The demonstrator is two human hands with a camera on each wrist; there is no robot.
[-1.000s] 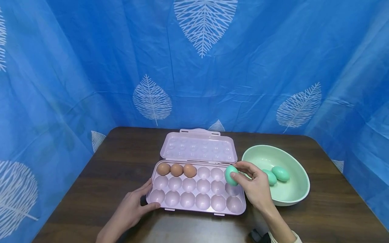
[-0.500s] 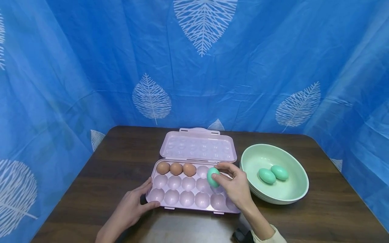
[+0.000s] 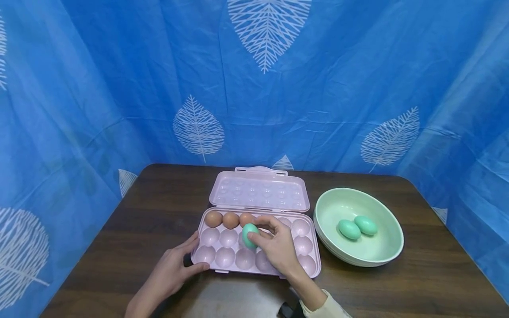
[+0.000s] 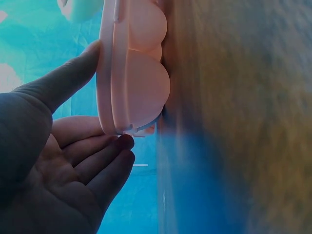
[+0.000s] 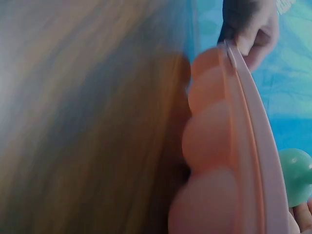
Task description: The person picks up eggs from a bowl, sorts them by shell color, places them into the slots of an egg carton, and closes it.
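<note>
My right hand (image 3: 276, 245) pinches a turquoise egg (image 3: 249, 236) between thumb and fingers, just over the middle row of a pale pink egg carton (image 3: 314, 276). In the right wrist view this turquoise egg (image 5: 295, 178) shows past the carton's rim. The carton lies with its lid (image 3: 258, 191) folded back. Brown eggs fill the left end of the back row: one (image 3: 213, 219), another (image 3: 230, 220) and a third (image 3: 246, 218), partly hidden. At the carton's left front corner, my left hand (image 3: 175, 267) rests with thumb on the front rim and fairly straight fingers touching the side.
To the carton's right stands a mint-green bowl (image 3: 381, 247) holding two more turquoise eggs, one (image 3: 349, 229) leaning near the other (image 3: 366, 225). Everything sits on a dark wooden table (image 3: 159, 207). A blue leaf-patterned cloth (image 3: 310, 88) hangs behind and at both sides.
My right hand has carried the turquoise egg leftward across the carton, from its right end to near the third column. The left hand stays at the corner.
</note>
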